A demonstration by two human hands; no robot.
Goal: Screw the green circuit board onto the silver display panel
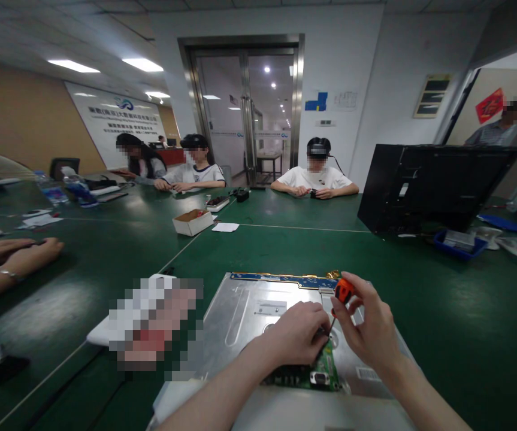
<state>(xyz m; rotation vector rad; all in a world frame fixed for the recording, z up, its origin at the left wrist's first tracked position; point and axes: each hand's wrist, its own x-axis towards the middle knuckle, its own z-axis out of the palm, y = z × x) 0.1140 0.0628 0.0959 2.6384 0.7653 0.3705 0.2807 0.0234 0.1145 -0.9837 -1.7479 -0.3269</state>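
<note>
A silver metal display panel (240,311) lies back side up on the table in front of me. On its near part sits a green circuit board (330,362) with a connector, partly covered by my left hand. My right hand (372,323) grips a small orange-and-black screwdriver (343,291) by its handle, the thin shaft slanting down toward the board. My left hand (301,332) rests low over the board, fingers curled together beside the screwdriver's tip. Whatever they pinch is hidden. A narrow blue circuit strip (280,280) runs along the panel's far edge.
A black monitor (438,185) stands at the right, near a blue tray (460,244). Left of the panel is a white object (100,332), partly blurred out. Farther off are an open small box (193,222) and bottles (78,187). Other people sit around the green table (294,245).
</note>
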